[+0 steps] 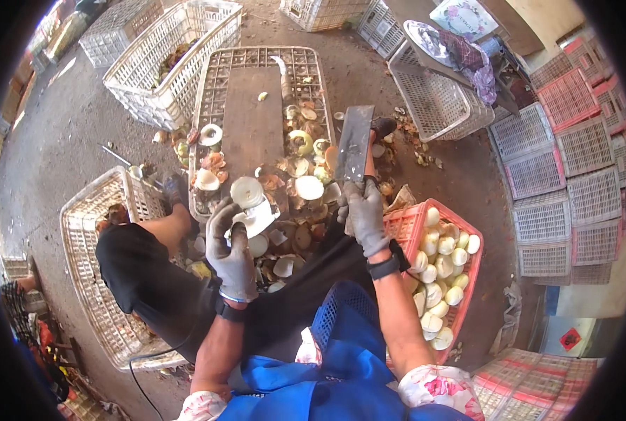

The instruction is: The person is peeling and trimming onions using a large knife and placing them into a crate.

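Note:
My right hand (365,213), in a grey glove, grips a cleaver (355,142) with its broad dark blade pointing away from me. My left hand (233,252), also gloved, has its fingers curled and thumb apart beside a blurred white onion piece (257,217). Whether the fingers hold that piece is unclear. Both hands are over my lap and the near end of an upturned plastic crate (320,68), which bears a wooden board (252,113). Cut onion parts and peels (308,187) cover the crate's near end. Right of me, a red crate (473,294) holds many peeled onions (442,268).
A white crate (120,337) stands at my left, another white crate (149,92) with scraps beyond it. A knife-like tool with a pale curved tip (279,66) lies beside the board. Stacked crates (542,179) line the right side. Part of another person (18,294) shows far left.

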A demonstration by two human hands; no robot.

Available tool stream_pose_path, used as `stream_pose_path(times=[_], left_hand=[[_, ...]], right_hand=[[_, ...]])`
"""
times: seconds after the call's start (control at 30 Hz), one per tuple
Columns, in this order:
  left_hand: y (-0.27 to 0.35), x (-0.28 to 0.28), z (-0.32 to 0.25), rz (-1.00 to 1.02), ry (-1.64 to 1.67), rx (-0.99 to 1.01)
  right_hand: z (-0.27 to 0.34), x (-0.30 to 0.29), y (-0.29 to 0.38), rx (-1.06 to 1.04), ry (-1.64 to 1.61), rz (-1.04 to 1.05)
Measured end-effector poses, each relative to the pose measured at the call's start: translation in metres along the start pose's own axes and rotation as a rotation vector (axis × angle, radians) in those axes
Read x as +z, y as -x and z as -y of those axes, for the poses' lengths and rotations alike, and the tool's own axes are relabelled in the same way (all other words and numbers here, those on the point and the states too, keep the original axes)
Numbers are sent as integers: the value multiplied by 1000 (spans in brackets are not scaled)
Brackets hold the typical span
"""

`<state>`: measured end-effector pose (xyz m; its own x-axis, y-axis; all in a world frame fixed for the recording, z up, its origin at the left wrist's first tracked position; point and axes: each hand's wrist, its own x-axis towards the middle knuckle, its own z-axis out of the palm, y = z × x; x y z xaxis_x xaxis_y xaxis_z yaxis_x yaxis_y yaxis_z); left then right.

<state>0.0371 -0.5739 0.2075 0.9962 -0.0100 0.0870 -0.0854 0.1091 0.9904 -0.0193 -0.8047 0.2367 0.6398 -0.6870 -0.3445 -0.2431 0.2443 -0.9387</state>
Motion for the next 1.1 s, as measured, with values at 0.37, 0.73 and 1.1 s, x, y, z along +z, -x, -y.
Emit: stream_pose_path(times=[0.37, 0.73, 1.1], left_hand=[[4, -52, -128, -212, 250, 295], [46, -325, -91, -820, -263, 114], [113, -338, -14, -879, 57, -164]], right_hand=[[14, 32, 30, 125, -456, 598], [41, 58, 47, -324, 583, 398], [5, 61, -40, -912, 1221, 699]])
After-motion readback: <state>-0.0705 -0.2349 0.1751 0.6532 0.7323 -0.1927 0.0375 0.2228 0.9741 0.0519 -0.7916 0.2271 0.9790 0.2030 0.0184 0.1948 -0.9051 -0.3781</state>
